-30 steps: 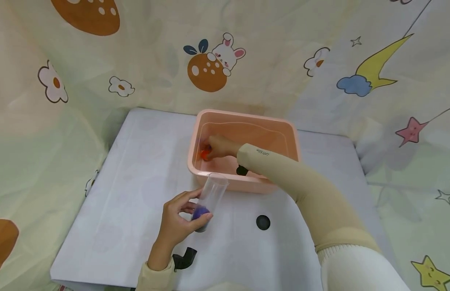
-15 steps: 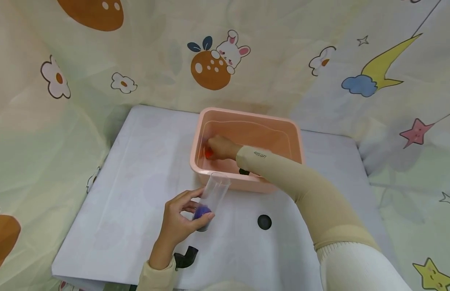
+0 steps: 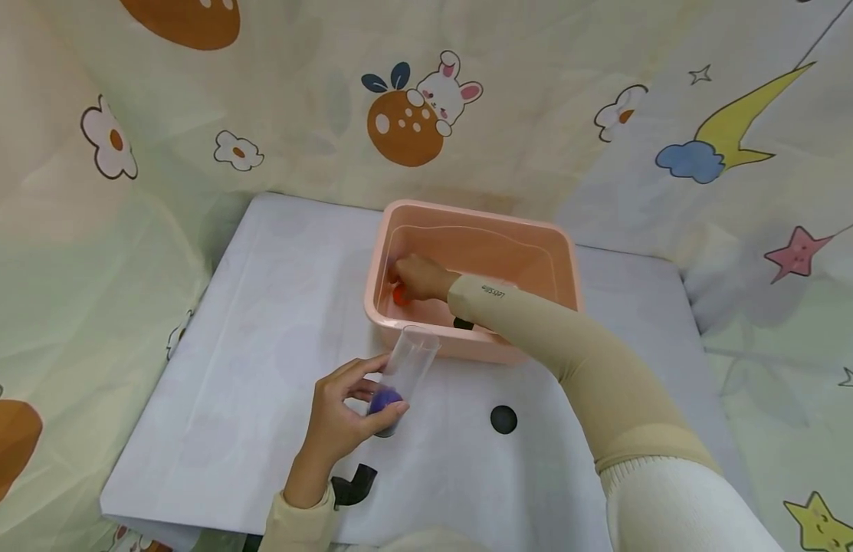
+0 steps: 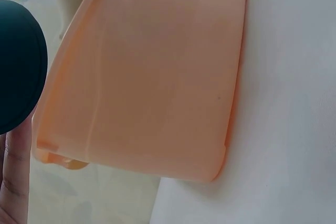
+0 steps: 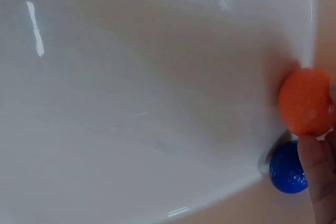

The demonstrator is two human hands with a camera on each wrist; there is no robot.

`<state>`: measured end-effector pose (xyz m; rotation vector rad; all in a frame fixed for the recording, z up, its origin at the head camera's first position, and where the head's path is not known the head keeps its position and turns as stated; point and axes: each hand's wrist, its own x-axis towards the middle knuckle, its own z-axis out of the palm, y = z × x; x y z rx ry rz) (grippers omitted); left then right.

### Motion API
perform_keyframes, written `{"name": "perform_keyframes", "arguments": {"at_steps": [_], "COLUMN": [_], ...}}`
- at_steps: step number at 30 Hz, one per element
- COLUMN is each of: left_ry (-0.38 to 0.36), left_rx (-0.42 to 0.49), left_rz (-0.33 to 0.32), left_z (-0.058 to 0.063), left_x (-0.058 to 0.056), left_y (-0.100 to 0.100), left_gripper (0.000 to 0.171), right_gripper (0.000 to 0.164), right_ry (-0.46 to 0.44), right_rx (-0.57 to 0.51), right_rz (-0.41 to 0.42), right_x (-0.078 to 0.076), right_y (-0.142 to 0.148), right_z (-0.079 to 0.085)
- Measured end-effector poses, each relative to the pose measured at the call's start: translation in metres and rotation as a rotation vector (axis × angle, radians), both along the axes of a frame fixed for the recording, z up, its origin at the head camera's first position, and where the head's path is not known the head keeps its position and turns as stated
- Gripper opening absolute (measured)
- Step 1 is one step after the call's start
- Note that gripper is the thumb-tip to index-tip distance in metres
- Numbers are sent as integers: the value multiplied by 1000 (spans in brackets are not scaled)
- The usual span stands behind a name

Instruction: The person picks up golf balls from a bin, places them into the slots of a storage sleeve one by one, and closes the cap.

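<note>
My left hand [image 3: 343, 406] grips a clear tube [image 3: 414, 356] tilted toward the bin, with a purple-blue ball [image 3: 385, 399] low inside it. The tube's dark round end [image 4: 18, 66] fills the left edge of the left wrist view, fingers behind it. Inside the pink bin [image 3: 481, 351], my right hand [image 3: 422, 277] reaches to the left end. Its fingertips pinch an orange ball [image 5: 305, 102] there. Against the bin's wall, right beside the orange one, lies a blue ball [image 5: 287, 169], partly covered by a finger.
A black elbow pipe [image 3: 355, 485] lies near the left forearm on the white table [image 3: 260, 368]. To the right is a black round disc [image 3: 503, 419]. Another black piece [image 3: 462, 323] shows in the bin below the right sleeve. A patterned curtain [image 3: 295, 130] surrounds the table.
The head view has shifted slightly. My right fingers have moved a little around the orange ball, which showed less half a second ago. The left hand keeps its hold on the tube.
</note>
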<state>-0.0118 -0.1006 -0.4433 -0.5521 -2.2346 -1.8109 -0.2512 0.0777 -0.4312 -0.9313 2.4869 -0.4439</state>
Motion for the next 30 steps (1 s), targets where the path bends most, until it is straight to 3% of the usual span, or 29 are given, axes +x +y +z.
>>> {"name": "perform_keyframes", "arguments": {"at_steps": [12, 21, 26, 30], "left_ry": [-14, -16, -7, -4], "left_rx": [1, -6, -4, -5], "left_rz": [2, -6, -10, -13], "left_z": [1, 2, 2, 1], "left_x": [0, 0, 0, 0], "left_y": [-1, 0, 1, 3], "left_gripper": [60, 60, 60, 60], "right_gripper": [16, 8, 12, 11], "right_ry": [-33, -109, -184, -226], "right_rx": [163, 126, 113, 57], "right_rz": [22, 39, -26, -44], "right_x": [0, -2, -1, -22], "right_y": [-4, -2, 6, 23], "right_z": [-2, 0, 9, -14]}}
